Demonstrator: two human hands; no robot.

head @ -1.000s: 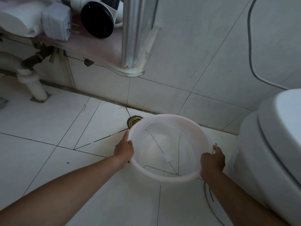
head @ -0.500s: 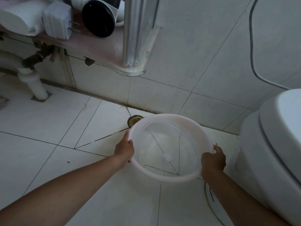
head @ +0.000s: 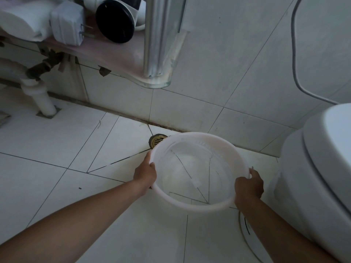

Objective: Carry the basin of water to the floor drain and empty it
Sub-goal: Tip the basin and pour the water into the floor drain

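Note:
I hold a round translucent white basin [head: 199, 137] low over the tiled floor, with clear water in it and the tile joints showing through. My left hand [head: 145, 174] grips its left rim and my right hand [head: 248, 185] grips its right rim. The brass floor drain [head: 156, 140] sits by the wall, just beyond the basin's far left edge, which partly hides it.
A white toilet [head: 319, 168] stands close on the right. A glass shelf [head: 117, 59] with a plug adapter and a hair dryer juts out at the upper left, over a white waste pipe [head: 40, 97]. A grey cable [head: 294, 54] hangs down the wall.
The basin and both hands have hardly moved; the view has shifted very slightly.

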